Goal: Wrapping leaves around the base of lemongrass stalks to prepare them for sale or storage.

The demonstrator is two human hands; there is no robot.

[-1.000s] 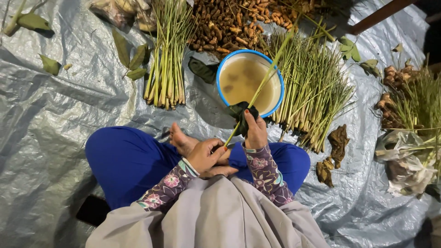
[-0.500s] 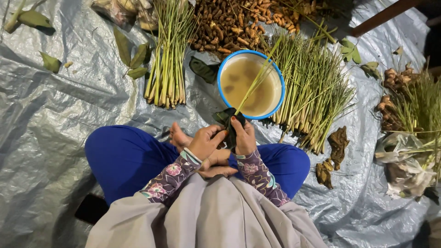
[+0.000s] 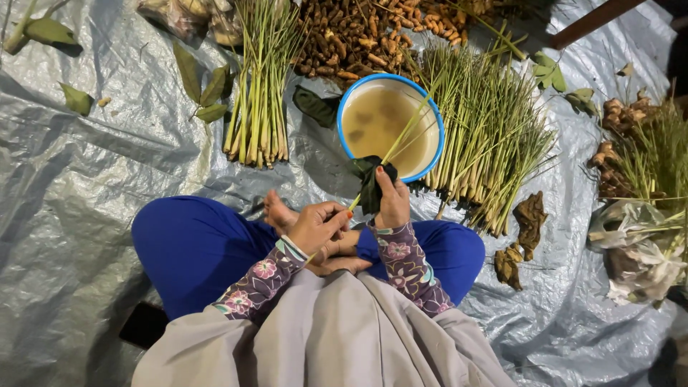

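Observation:
I sit cross-legged in blue trousers on a grey plastic sheet [image 3: 79, 215]. My left hand [image 3: 317, 226] pinches the lower end of a thin green stalk [image 3: 401, 132] that slants up over a blue-rimmed bowl [image 3: 390, 80] of cloudy brown water. My right hand [image 3: 393, 203] grips a dark wet cloth [image 3: 370, 180] wrapped around the same stalk, just below the bowl's near rim.
A bundle of green stalks [image 3: 259, 86] lies left of the bowl; a wider spread of stalks [image 3: 484, 136] lies right of it. Brown roots [image 3: 358, 36] are heaped behind. Loose leaves [image 3: 204, 86], brown scraps [image 3: 527, 218] and a plastic bag [image 3: 638, 251] lie around.
My left hand has slid a little down and left along the stalk. My right hand, with the cloth, has stayed near the bowl's rim. The stalk's tip still leans over the bowl.

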